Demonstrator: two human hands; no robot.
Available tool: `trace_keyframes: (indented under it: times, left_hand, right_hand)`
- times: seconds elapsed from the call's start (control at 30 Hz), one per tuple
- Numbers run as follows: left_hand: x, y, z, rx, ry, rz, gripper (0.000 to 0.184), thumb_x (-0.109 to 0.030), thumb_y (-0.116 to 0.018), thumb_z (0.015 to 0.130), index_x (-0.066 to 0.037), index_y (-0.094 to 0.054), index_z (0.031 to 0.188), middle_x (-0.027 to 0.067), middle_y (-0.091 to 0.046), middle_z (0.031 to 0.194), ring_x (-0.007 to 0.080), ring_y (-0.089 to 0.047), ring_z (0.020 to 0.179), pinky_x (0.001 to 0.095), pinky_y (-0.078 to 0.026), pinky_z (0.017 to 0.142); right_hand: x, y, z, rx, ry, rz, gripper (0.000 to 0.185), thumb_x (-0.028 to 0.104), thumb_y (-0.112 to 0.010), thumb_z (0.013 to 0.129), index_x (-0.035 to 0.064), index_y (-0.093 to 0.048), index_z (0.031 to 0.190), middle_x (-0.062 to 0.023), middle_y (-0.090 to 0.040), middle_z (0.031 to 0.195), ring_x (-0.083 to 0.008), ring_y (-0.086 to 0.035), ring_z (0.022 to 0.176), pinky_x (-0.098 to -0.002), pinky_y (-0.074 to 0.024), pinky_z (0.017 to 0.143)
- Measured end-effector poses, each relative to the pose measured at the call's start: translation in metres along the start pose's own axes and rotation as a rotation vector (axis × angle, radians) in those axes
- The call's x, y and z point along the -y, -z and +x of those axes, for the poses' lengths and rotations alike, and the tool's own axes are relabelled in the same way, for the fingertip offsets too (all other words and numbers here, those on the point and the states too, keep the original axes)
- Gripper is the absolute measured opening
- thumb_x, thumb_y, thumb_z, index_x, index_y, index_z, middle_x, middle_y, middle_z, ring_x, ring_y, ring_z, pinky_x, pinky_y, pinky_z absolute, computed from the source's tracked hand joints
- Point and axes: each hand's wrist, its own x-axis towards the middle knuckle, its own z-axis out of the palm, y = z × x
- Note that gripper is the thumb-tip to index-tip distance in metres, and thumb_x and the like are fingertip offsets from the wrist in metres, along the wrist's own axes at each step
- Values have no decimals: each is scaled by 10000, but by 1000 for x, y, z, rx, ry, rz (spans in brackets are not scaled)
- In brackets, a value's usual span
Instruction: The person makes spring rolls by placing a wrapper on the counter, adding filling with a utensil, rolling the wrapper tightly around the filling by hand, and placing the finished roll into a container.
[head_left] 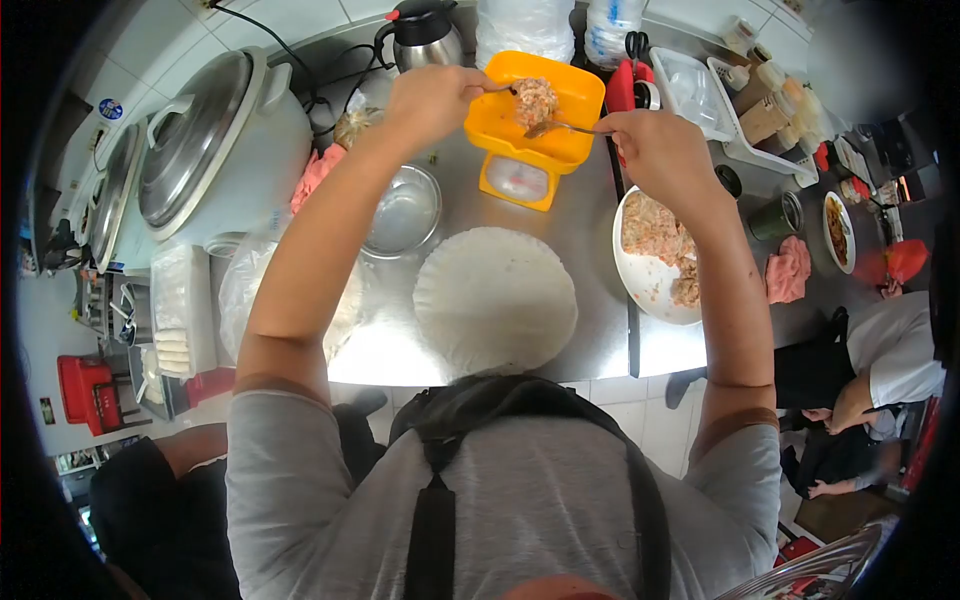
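Observation:
My left hand [435, 100] is closed on a thin metal utensil, likely a spoon; its far end is hidden by a lump of minced filling [535, 102]. From the other side, my right hand [655, 150] grips a metal spoon [560, 127], its bowl against the lump's lower edge. Both hands are over the yellow tray [575, 150] of a kitchen scale [518, 183]. Below it, a round white dough sheet [496, 303] lies flat on the steel counter. Near my right forearm is a white bowl [640, 285] of pinkish minced filling, partly covered by the arm.
A metal bowl [403, 210] sits left of the scale. Large lidded pots [225, 150] and a white container [182, 310] stand at left. A thermos jug [425, 40] is behind. Seasoning bottles [765, 115], a jar [775, 217] and a pink cloth [788, 270] are at right, near other people.

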Motion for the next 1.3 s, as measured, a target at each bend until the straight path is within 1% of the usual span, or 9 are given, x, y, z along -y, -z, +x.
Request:
trace_keyframes:
  times: [0.33,0.47,0.57,0.67,0.77,0.87,0.97,1.03,1.3]
  left_hand:
    - [31,-8,21,299,60,-639,220,-85,-660,961,-13,-768,1139,31,-735,934,94,-642,843,254,-502,785]
    - [28,27,13,257,20,-615,221,-74,-653,953,-54,-780,1133,-15,-686,895,63,-574,821,241,-469,756]
    - [-36,88,-38,79,159,-458,269,-78,-657,888,-98,-789,1121,119,-771,891,203,-697,763,337,-523,809]
    - [-53,105,-90,-1,64,-331,223,-50,-642,907,-93,-805,1051,95,-765,877,156,-663,751,301,-526,766]
    - [-2,45,-141,-45,-137,-399,246,-144,-688,941,-101,-779,1166,-2,-731,896,79,-569,740,275,-476,696]
    - [-9,-4,-202,271,173,-211,272,-143,-723,920,-168,-774,1186,84,-782,965,163,-696,742,328,-517,689]
    - [3,-71,-253,240,86,-232,272,-122,-738,883,-164,-782,1148,106,-766,934,262,-681,721,362,-519,699]
    - [4,-97,-274,-63,-63,-204,282,-87,-733,847,-171,-784,1111,97,-731,836,301,-661,723,394,-497,700]
    - [0,-95,-298,-132,-107,-164,318,-43,-709,828,-177,-778,1109,73,-679,827,257,-652,814,397,-466,734]
  right_hand:
    - [-3,-3,-17,-119,-15,-9,276,118,-598,920,205,-773,1116,-86,-748,919,-311,-709,886,-464,-547,751]
    - [-2,13,-32,-307,52,48,324,72,-591,883,205,-766,1121,-58,-734,915,-302,-697,871,-452,-551,740]
    - [7,26,-52,-398,123,75,361,30,-583,855,200,-764,1117,-62,-720,895,-306,-687,841,-444,-549,723]
    - [26,23,-89,-394,199,110,353,-2,-574,855,154,-762,1110,-65,-694,844,-301,-667,798,-439,-535,703]
    - [44,-9,-131,-367,283,225,386,-64,-636,785,125,-762,1097,-94,-672,840,-302,-659,793,-443,-520,703]
    - [69,-73,-178,-161,91,346,347,-26,-660,789,138,-776,1073,-102,-673,844,-321,-652,789,-443,-517,710]
    - [80,-119,-209,-108,41,321,314,9,-672,812,147,-776,1075,-103,-679,849,-316,-654,794,-444,-524,723]
    - [89,-121,-227,-35,-115,342,277,32,-676,843,139,-774,1079,-101,-685,851,-312,-660,806,-442,-530,726]
    - [118,-129,-225,-270,-39,203,386,-45,-632,832,131,-764,1148,-87,-679,876,-297,-657,806,-411,-525,700]
